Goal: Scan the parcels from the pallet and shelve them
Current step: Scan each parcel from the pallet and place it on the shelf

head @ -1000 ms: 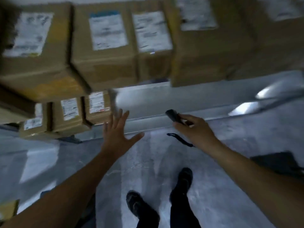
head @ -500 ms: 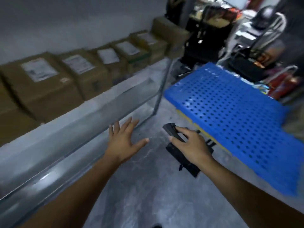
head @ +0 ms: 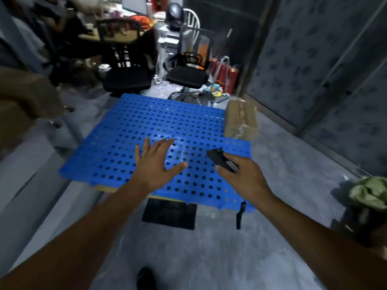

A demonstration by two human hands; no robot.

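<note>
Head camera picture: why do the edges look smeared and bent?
Head view: dim light, with a pale glare patch on the blue pallet beyond the left hand; the edges are motion-blurred, and the wide lens bends the right wall.

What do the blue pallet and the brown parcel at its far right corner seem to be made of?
Blue pallet: likely moulded plastic, slightly glossy; uniform colour, regular round holes, a light glare. Parcel: apparently cardboard, matte brown, with shiny tape along its top.
</note>
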